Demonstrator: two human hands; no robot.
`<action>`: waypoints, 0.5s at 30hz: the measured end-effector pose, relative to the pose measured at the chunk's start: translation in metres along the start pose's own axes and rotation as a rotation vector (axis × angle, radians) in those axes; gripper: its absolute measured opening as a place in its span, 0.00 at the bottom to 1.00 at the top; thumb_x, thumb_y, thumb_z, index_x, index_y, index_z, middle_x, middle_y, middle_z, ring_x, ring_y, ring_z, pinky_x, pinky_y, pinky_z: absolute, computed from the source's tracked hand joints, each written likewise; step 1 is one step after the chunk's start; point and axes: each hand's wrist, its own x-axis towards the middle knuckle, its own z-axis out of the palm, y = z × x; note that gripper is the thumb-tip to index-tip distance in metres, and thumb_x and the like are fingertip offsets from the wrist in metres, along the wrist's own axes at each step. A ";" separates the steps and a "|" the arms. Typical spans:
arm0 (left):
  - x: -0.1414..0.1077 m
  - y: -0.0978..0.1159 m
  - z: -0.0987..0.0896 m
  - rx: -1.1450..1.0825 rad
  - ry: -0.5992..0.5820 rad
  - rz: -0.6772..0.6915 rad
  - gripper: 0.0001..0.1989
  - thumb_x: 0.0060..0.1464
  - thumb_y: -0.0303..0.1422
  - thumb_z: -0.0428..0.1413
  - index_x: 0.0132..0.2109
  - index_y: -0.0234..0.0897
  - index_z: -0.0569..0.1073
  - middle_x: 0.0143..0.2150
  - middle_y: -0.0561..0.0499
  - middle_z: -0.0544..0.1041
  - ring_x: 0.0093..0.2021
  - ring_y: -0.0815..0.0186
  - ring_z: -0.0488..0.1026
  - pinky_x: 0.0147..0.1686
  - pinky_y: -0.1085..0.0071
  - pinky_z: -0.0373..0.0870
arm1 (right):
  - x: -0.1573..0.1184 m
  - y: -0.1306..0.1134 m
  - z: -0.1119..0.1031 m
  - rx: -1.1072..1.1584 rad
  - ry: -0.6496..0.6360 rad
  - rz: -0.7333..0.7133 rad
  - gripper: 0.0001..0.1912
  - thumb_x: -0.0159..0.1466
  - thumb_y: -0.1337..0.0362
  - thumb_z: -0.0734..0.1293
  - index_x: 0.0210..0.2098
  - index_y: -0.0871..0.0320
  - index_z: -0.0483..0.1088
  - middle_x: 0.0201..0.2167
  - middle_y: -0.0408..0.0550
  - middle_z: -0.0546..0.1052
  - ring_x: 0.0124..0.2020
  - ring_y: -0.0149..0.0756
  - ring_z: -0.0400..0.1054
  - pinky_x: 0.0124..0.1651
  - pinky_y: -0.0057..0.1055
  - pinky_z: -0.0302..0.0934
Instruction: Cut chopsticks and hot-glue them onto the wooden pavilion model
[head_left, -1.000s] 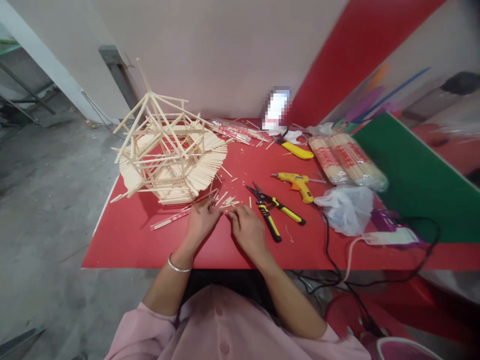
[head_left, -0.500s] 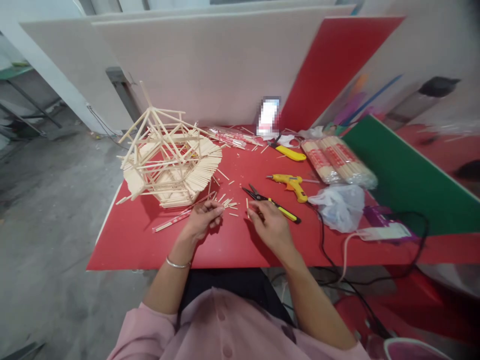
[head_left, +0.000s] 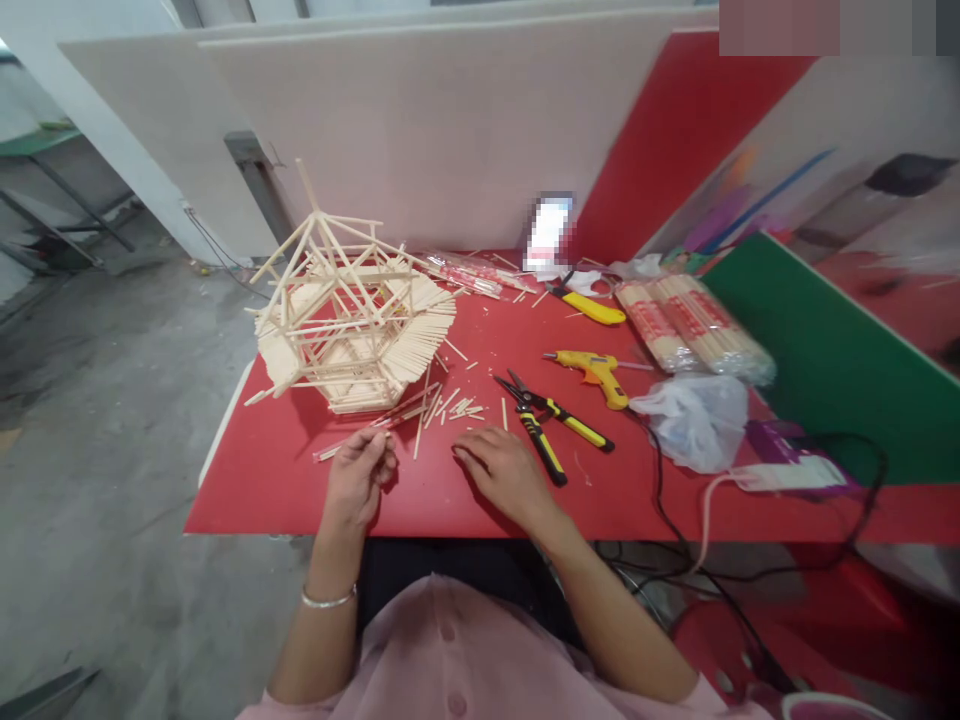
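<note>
My left hand point(head_left: 361, 472) is just above the red tabletop near its front edge, thumb and fingertips pinched together. A tiny pale tip shows at the pinch, too small to name. My right hand point(head_left: 504, 478) is low over the table, palm down, with fingers loosely bent and a little apart, and nothing visible in them. Beyond and between the hands lie several short wooden sticks point(head_left: 466, 408). A tower-like frame of wooden sticks point(head_left: 352, 335) with a fanned skirt stands behind my left hand. Right of my right hand lie black-and-yellow pliers point(head_left: 553, 420), jaws apart.
A yellow glue gun point(head_left: 592, 372) lies behind the pliers, near yellow-handled cutters point(head_left: 592, 306). Farther right are wrapped stick bundles point(head_left: 694, 325), a crumpled plastic bag point(head_left: 694, 415) and a power strip point(head_left: 787, 474) with cords. Panels lean behind the table point(head_left: 262, 500).
My left hand has moved left and toward me. My right hand has come back toward the table's front edge, away from the pliers and an upright stick near its fingers; both plier handles now show.
</note>
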 end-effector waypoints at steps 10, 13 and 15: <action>-0.004 -0.010 0.020 0.051 -0.117 -0.078 0.14 0.41 0.35 0.69 0.34 0.34 0.75 0.22 0.54 0.75 0.17 0.74 0.66 0.16 0.78 0.60 | 0.010 -0.017 -0.005 -0.053 -0.022 -0.026 0.11 0.69 0.62 0.61 0.43 0.55 0.76 0.43 0.50 0.79 0.47 0.39 0.69 0.53 0.39 0.60; -0.004 -0.017 0.043 0.083 -0.220 -0.129 0.14 0.40 0.35 0.69 0.33 0.34 0.75 0.22 0.54 0.76 0.17 0.74 0.66 0.17 0.78 0.61 | -0.005 0.000 -0.018 -0.070 0.036 0.041 0.12 0.69 0.62 0.61 0.44 0.56 0.76 0.43 0.51 0.79 0.46 0.40 0.69 0.53 0.41 0.60; -0.003 -0.021 0.057 0.116 -0.279 -0.155 0.15 0.39 0.35 0.69 0.33 0.33 0.76 0.21 0.53 0.75 0.17 0.75 0.65 0.17 0.78 0.61 | -0.017 0.014 -0.027 -0.075 0.072 0.089 0.13 0.69 0.62 0.61 0.43 0.57 0.76 0.43 0.53 0.79 0.44 0.41 0.70 0.51 0.42 0.62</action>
